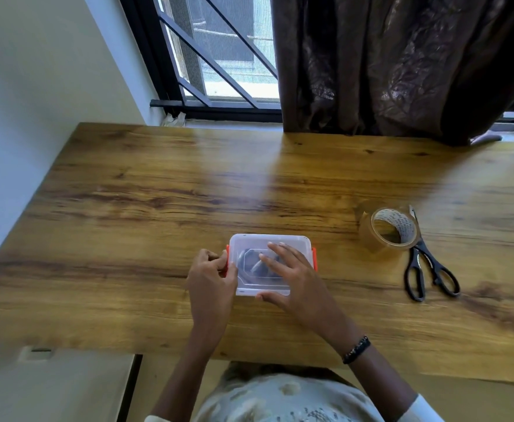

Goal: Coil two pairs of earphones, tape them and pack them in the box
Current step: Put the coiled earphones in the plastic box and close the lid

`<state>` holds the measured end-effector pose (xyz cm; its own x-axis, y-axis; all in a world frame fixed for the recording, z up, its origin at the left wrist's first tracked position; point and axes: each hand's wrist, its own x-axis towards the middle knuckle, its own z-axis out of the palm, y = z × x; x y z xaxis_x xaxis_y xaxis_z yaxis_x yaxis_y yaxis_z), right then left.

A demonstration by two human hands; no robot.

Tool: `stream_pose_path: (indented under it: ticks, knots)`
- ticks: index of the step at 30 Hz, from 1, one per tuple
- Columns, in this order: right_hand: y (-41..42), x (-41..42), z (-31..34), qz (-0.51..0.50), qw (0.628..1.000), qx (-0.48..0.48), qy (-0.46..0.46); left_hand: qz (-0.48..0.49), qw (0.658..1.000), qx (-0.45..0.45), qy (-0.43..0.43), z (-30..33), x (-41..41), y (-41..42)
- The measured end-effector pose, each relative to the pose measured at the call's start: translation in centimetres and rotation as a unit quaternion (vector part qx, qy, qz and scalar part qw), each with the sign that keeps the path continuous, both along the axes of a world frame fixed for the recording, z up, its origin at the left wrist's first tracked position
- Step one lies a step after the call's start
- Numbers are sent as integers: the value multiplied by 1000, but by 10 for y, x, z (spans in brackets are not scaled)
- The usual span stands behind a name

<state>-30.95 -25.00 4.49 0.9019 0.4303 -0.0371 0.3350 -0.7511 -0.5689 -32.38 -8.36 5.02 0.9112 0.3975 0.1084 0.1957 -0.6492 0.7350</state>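
A small clear plastic box (295,243) with its lid on and orange side clips sits on the wooden table near the front edge. Dark coiled earphones (251,264) show dimly through the lid. My right hand (292,274) lies flat on the lid with straight, spread fingers, its thumb at the box's near edge. My left hand (211,277) is at the box's left side, its curled fingers and thumb on the left orange clip (226,263). The right orange clip (314,258) is free.
A roll of brown packing tape (386,229) stands on the table to the right of the box. Black-handled scissors (426,269) lie just beside it. A dark curtain (401,65) hangs over the table's far edge, next to a window.
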Motion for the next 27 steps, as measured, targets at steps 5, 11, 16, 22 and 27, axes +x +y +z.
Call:
stream_pose_path:
  ticks: [5, 11, 16, 22, 27]
  knots:
    - [-1, -1, 0, 3, 1000, 7, -6, 0, 1000, 1, -1, -1, 0, 4]
    - [-27, -7, 11, -152, 977, 148, -33, -13, 993, -109, 34, -4, -9, 18]
    - [-56, -11, 7, -231, 953, 172, 97, -5, 978, -194, 72, -7, -12, 16]
    - [-58, -10, 4, -230, 943, 205, 123, 0, 981, -178, 73, -5, -11, 7]
    - [-64, 0, 8, -237, 941, 218, 100, 1, 982, -181, 53, 0, -4, 2]
